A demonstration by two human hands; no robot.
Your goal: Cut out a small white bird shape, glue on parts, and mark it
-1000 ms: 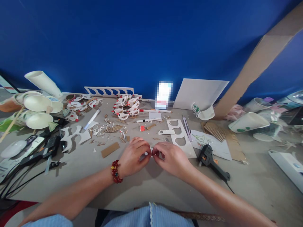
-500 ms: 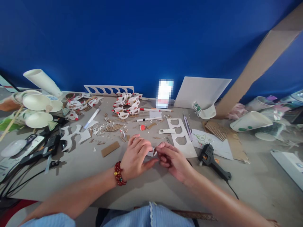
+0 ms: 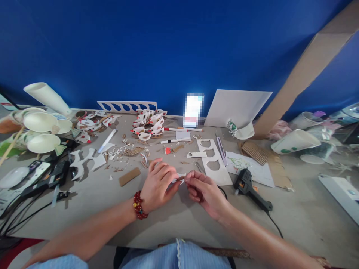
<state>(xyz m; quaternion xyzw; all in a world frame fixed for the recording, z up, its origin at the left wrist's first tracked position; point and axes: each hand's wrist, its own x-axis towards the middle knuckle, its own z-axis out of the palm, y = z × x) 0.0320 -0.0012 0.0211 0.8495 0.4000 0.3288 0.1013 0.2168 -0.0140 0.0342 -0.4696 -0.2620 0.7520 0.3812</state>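
Between my hands, near the table's front middle, is a small white piece with a brown strip (image 3: 181,179). My left hand (image 3: 160,185), with a red bead bracelet at the wrist, pinches its left side between thumb and fingers. The thumb and index finger of my right hand (image 3: 203,189) close on its right end. Fingers hide much of the piece. Beyond my left hand lie a flat brown cardboard piece (image 3: 129,176) and cardboard scraps (image 3: 133,151). A white sheet with cut-out holes (image 3: 220,175) lies just past my right hand.
A black glue gun (image 3: 252,190) with its cord lies at right, beside a drawing (image 3: 263,172). White bird shapes (image 3: 144,136) cluster at the back. Bowls (image 3: 43,144), cables and a second glue gun (image 3: 59,173) fill the left. A lit phone (image 3: 193,109) leans on the blue wall.
My left hand has shifted slightly left. The brown strip between my fingertips now lies more level and shows more clearly. The view has moved a little.
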